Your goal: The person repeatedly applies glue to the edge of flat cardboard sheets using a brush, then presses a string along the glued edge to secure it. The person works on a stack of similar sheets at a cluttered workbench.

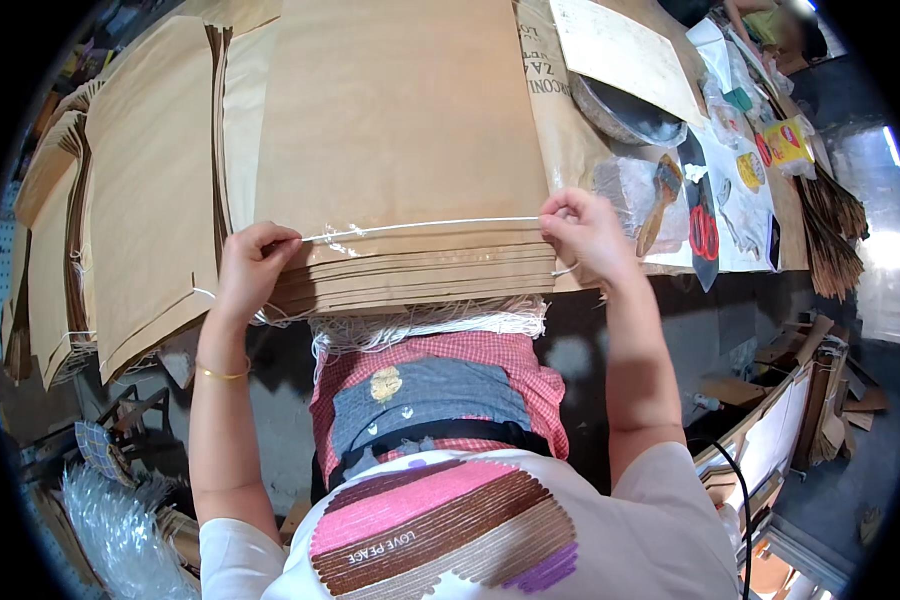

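Note:
A white string (440,224) is stretched taut between my two hands, across the near edge of a stack of brown paper sheets (400,120). My left hand (255,262) pinches one end at the stack's left side. At its right side, the fingertips of my right hand (585,232) pinch the other end. Smears of white paste show on the paper beneath the string's left part. Stepped paper edges (410,272) lie in layers below the string, toward me. A bundle of loose white strings (430,322) hangs across my lap, just under the table edge.
More brown paper stacks (155,180) lie at the left. On the right are a dark bowl (630,110) under a pale board (625,50), a brush (660,205), red-handled scissors (705,235) and a yellow packet (790,145). Clear plastic strips (120,535) heap at lower left.

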`<act>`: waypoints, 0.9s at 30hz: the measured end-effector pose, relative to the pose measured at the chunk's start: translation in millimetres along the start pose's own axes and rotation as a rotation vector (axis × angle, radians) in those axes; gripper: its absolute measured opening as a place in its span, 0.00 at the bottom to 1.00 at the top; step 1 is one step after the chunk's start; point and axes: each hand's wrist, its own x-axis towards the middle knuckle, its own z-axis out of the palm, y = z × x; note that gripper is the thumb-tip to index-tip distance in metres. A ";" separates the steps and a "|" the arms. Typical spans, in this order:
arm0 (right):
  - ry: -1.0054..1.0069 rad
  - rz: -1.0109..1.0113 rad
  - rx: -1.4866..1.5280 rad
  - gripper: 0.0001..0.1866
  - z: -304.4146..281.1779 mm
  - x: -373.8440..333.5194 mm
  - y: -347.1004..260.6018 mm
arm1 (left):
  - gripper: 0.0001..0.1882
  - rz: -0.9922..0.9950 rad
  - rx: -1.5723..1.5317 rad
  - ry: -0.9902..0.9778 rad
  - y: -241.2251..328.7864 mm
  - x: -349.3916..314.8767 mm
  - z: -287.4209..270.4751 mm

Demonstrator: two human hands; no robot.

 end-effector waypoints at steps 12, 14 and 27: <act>0.158 -0.171 -0.285 0.05 17.9 14.6 44.6 | 0.04 0.061 0.289 0.116 -9.3 -5.4 15.9; 0.144 -0.120 -0.173 0.06 17.8 14.5 43.6 | 0.06 0.165 0.407 0.169 -4.1 -4.3 16.8; 0.338 -0.138 0.024 0.15 40.5 2.2 52.5 | 0.18 0.352 0.214 -0.033 -6.8 -13.8 23.6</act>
